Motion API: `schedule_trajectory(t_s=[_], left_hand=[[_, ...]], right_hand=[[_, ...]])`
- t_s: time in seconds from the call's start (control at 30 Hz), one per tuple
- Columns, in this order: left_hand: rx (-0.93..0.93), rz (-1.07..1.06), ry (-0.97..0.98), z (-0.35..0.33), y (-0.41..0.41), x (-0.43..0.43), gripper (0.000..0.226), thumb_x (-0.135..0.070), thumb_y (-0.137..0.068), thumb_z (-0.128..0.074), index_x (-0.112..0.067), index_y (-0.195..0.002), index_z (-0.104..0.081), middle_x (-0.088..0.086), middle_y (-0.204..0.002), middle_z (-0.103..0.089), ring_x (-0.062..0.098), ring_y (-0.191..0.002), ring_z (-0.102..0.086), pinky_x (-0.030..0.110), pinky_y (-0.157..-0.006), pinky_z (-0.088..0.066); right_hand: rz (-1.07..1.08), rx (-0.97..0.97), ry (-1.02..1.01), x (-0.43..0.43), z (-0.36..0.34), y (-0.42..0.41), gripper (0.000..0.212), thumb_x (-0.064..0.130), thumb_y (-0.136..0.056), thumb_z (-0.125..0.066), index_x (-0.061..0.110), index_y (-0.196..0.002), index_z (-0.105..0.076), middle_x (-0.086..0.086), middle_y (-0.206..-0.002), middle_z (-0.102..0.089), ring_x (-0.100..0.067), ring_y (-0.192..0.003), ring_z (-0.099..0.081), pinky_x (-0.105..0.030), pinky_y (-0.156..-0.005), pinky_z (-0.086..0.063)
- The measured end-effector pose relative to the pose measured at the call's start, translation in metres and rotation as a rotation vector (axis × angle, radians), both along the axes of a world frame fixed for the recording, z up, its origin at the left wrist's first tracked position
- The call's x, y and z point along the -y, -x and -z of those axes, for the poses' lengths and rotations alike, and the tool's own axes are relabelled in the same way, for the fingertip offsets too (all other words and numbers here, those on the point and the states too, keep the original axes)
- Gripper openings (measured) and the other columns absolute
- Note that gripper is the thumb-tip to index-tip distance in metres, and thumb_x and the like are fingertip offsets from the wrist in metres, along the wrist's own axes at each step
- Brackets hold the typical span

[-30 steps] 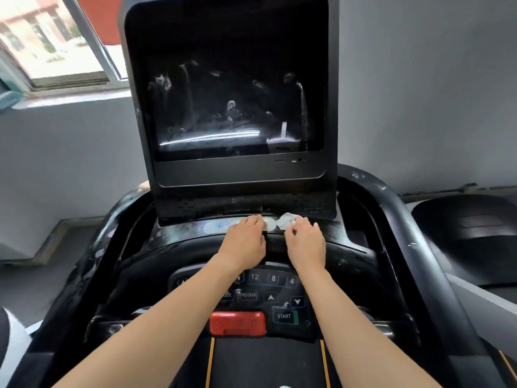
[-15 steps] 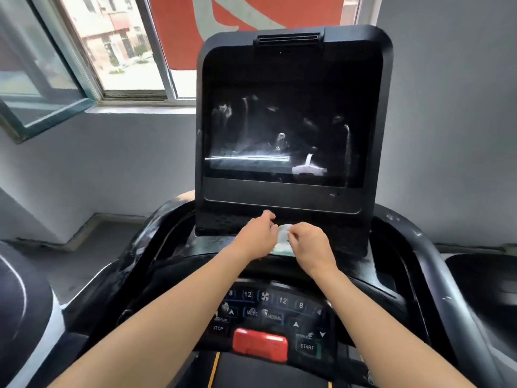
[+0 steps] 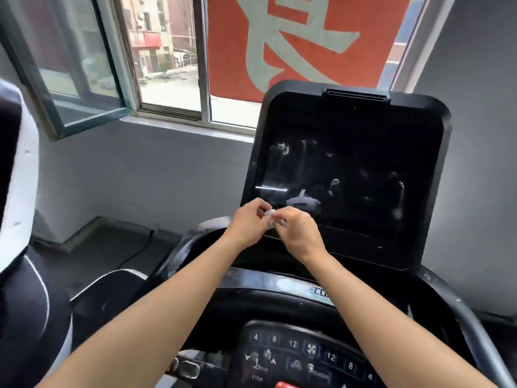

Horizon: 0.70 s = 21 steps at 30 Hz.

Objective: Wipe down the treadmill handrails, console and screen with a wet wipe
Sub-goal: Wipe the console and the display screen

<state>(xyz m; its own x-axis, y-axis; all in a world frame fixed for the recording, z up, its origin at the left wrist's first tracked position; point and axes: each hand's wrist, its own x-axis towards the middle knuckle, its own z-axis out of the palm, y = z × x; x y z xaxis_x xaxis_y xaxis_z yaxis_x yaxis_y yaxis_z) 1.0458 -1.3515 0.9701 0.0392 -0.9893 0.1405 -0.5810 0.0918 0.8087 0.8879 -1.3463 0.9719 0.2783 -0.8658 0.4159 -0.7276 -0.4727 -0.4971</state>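
Fingertips (image 3: 261, 207) of left hand (image 3: 247, 224) and right hand (image 3: 300, 233) are clamped on the bunched wet wipe (image 3: 270, 216), held between them, with no clear long axis. Just beyond the fingers the screen (image 3: 349, 177) is seen, mostly up and right; right hand is judged nearer.

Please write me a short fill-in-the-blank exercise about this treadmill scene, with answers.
The left hand and the right hand pinch a small white ____ between them.
Both are in front of the ____ left corner of the dark screen.
The window left of the screen stands ____.
On the console, the fan button sits between two buttons marked ____.
Answers: wipe; lower; open; 12.
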Motion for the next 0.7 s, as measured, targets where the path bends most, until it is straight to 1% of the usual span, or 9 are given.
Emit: schedule_trajectory(t_s=[0.13, 0.2, 0.27, 0.33, 0.4, 0.47, 0.53, 0.6, 0.7], left_hand=[[-0.046, 0.027, 0.071, -0.019, -0.038, 0.021, 0.008, -0.027, -0.096, -0.068, -0.029, -0.104, -0.068, -0.007, -0.086, -0.069, 0.01, -0.076, -0.064, 0.026, -0.075, -0.053], [-0.063, 0.045, 0.095, -0.028, -0.052, 0.032, 0.006, -0.028, -0.098, -0.066, -0.031, -0.103, -0.068, -0.007, -0.086, -0.069, 0.01, -0.076, -0.066, 0.027, -0.075, -0.055], [-0.092, 0.063, 0.103, -0.037, -0.063, 0.042, 0.009, -0.025, -0.098, -0.064, -0.029, -0.105, -0.068, -0.005, -0.088, -0.069, 0.013, -0.079, -0.068, 0.031, -0.077, -0.058], [-0.1, 0.078, 0.12, -0.046, -0.072, 0.05, 0.013, -0.021, -0.097, -0.064, -0.027, -0.109, -0.067, -0.004, -0.092, -0.068, 0.014, -0.084, -0.068, 0.032, -0.081, -0.058], [-0.095, 0.081, 0.15, -0.056, -0.078, 0.057, 0.016, -0.019, -0.097, -0.062, -0.025, -0.111, -0.066, -0.005, -0.096, -0.067, 0.012, -0.088, -0.066, 0.03, -0.083, -0.056], [-0.091, 0.079, 0.178, -0.067, -0.079, 0.062, 0.014, -0.02, -0.097, -0.062, -0.025, -0.109, -0.067, -0.007, -0.097, -0.068, 0.011, -0.089, -0.066, 0.029, -0.083, -0.055], [-0.083, 0.087, 0.2, -0.08, -0.077, 0.067, 0.013, -0.02, -0.095, -0.063, -0.025, -0.104, -0.07, -0.01, -0.096, -0.071, 0.01, -0.088, -0.066, 0.029, -0.084, -0.056], [-0.077, 0.09, 0.226, -0.094, -0.072, 0.071, 0.016, -0.016, -0.094, -0.061, -0.024, -0.1, -0.073, -0.011, -0.094, -0.073, 0.009, -0.087, -0.067, 0.027, -0.084, -0.055], [-0.074, 0.094, 0.268, -0.112, -0.066, 0.08, 0.015, -0.018, -0.096, -0.062, -0.022, -0.101, -0.076, -0.009, -0.094, -0.074, 0.008, -0.088, -0.068, 0.027, -0.084, -0.056]], right_hand=[[-0.006, -0.042, 0.044, 0.018, -0.016, -0.037, 0.032, 0.021, -0.085, -0.082, 0.021, -0.117, -0.077, 0.002, -0.111, -0.074, -0.02, -0.102, -0.069, -0.041, -0.092, -0.055], [0.02, -0.052, 0.042, 0.027, -0.024, -0.05, 0.035, 0.028, -0.082, -0.085, 0.021, -0.115, -0.076, 0.003, -0.111, -0.073, -0.016, -0.103, -0.066, -0.034, -0.093, -0.053], [0.054, -0.022, 0.038, 0.034, -0.035, -0.059, 0.035, 0.034, -0.083, -0.084, 0.018, -0.113, -0.076, 0.003, -0.108, -0.073, -0.013, -0.099, -0.066, -0.026, -0.088, -0.051], [0.089, 0.052, 0.014, 0.04, -0.044, -0.066, 0.032, 0.036, -0.086, -0.081, 0.016, -0.111, -0.075, 0.005, -0.105, -0.072, -0.01, -0.094, -0.067, -0.024, -0.084, -0.054], [0.126, 0.146, -0.038, 0.045, -0.051, -0.07, 0.025, 0.031, -0.089, -0.08, 0.018, -0.109, -0.074, 0.008, -0.101, -0.071, -0.004, -0.091, -0.067, -0.02, -0.082, -0.054], [0.147, 0.221, -0.077, 0.049, -0.062, -0.071, 0.015, 0.023, -0.092, -0.077, 0.022, -0.107, -0.074, 0.009, -0.092, -0.07, -0.001, -0.08, -0.066, -0.018, -0.073, -0.053], [0.139, 0.255, -0.079, 0.054, -0.075, -0.072, 0.014, 0.018, -0.094, -0.072, 0.028, -0.104, -0.073, 0.006, -0.085, -0.068, -0.006, -0.073, -0.066, -0.019, -0.066, -0.053], [0.148, 0.276, -0.066, 0.062, -0.09, -0.071, 0.022, 0.011, -0.096, -0.067, 0.032, -0.101, -0.072, 0.002, -0.087, -0.068, -0.012, -0.074, -0.068, -0.022, -0.068, -0.057], [0.167, 0.329, -0.053, 0.074, -0.111, -0.068, 0.029, 0.006, -0.095, -0.061, 0.032, -0.094, -0.073, -0.002, -0.097, -0.069, -0.016, -0.084, -0.071, -0.03, -0.078, -0.061]])
